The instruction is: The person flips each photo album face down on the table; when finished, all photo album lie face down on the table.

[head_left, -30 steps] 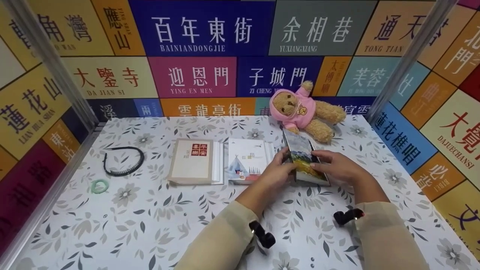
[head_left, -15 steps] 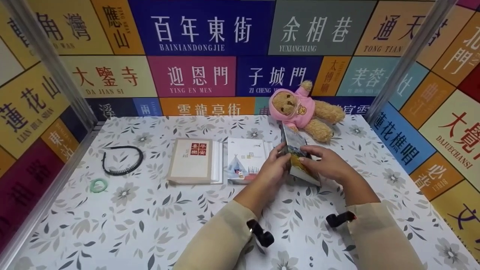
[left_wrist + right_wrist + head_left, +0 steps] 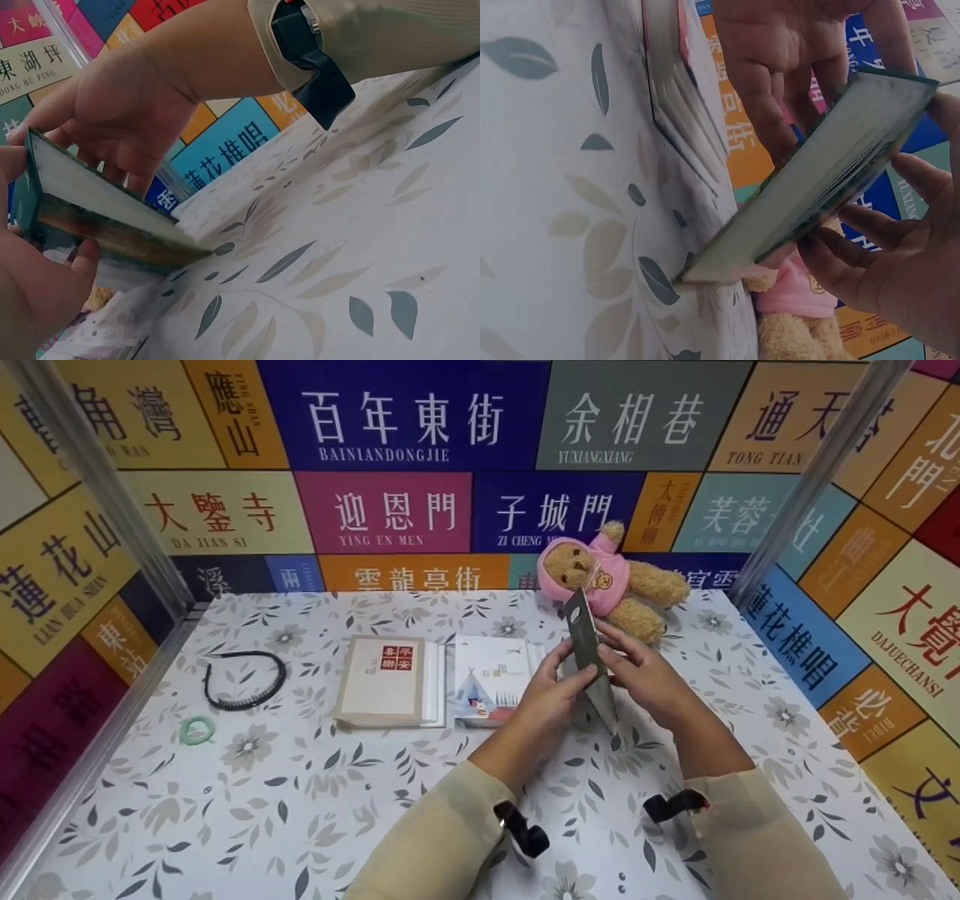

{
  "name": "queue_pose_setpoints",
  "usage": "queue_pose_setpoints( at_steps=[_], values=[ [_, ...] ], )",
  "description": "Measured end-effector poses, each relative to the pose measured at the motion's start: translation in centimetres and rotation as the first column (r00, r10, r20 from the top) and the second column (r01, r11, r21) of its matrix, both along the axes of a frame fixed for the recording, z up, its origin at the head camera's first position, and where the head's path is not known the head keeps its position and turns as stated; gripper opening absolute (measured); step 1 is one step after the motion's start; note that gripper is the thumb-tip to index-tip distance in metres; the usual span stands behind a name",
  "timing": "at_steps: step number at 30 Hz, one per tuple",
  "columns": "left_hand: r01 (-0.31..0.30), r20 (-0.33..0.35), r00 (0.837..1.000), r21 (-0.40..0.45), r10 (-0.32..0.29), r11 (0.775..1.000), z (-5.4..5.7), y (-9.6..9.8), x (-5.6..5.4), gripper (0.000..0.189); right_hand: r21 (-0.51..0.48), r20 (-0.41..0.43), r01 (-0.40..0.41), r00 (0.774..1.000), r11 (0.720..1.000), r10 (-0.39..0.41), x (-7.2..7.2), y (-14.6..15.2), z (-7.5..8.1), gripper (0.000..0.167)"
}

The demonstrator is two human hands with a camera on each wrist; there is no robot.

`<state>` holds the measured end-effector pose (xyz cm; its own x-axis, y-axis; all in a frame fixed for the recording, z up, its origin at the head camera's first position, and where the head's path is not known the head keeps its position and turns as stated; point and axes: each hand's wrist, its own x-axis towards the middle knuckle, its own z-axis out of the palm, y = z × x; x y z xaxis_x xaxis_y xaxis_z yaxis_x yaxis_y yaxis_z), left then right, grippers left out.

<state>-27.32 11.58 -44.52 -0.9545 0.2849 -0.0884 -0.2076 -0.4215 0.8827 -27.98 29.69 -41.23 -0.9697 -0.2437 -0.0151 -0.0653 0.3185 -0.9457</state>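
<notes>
Leftmost I have a green ring (image 3: 196, 742) and a black headband (image 3: 255, 704) on the patterned table (image 3: 315, 825); next come a beige book (image 3: 381, 686) and a white book (image 3: 484, 679), side by side. The left hand (image 3: 553, 684) follows, its thumb across the dark-covered book (image 3: 582, 626) and its fingers bent round the edge; the right hand (image 3: 646, 676) grips the opposite side, thumb near the edge, fingers behind; the held book is thus between both hands, right of the white book and in front of the teddy bear (image 3: 609, 577). I judge that the covers could slide or splay if one thumb eased off, since the grip sits toward the upper part; a careless turn could knock the far corner into the bear, or the lower corner into the table; whether that corner touches I cannot tell. The book is turned nearly edge-on, dark face toward my left; its long axis slants, upper end away by the bear, lower end toward the person and slightly right.
</notes>
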Motion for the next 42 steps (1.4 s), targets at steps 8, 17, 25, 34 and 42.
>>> queue_pose_setpoints(
  at_steps=[8, 17, 25, 34, 42],
  values=[
    [0.055, -0.044, 0.997, -0.065, -0.058, 0.996, -0.3, -0.2, 0.0, 0.072, -0.058, 0.077, 0.022, 0.997, 0.998, -0.018, -0.2, 0.8, 0.3, 0.063],
    [0.082, -0.033, 0.996, 0.019, -0.082, 0.996, -0.9, 0.1, -0.1, 0.075, 0.019, 0.126, 0.015, 0.992, 1.0, -0.017, -0.5, 1.4, 0.3, 0.063],
    [0.079, -0.076, 0.993, -0.119, -0.089, 0.99, -0.7, -0.5, -0.3, 0.074, -0.056, 0.15, 0.031, 0.988, 0.998, -0.022, -0.4, 1.0, 0.5, 0.063],
    [0.122, -0.07, 0.987, -0.24, -0.142, 0.963, -1.2, -0.7, -0.6, 0.058, 0.001, 0.107, 0.137, 0.985, 0.991, -0.136, -0.8, 2.2, 0.4, 0.062],
    [0.11, 0.043, 0.994, -0.142, -0.105, 0.984, -2.2, -0.4, -1.0, 0.077, 0.099, 0.073, 0.225, 0.97, 0.969, -0.232, -1.5, 4.9, -0.5, 0.073]
  ],
)
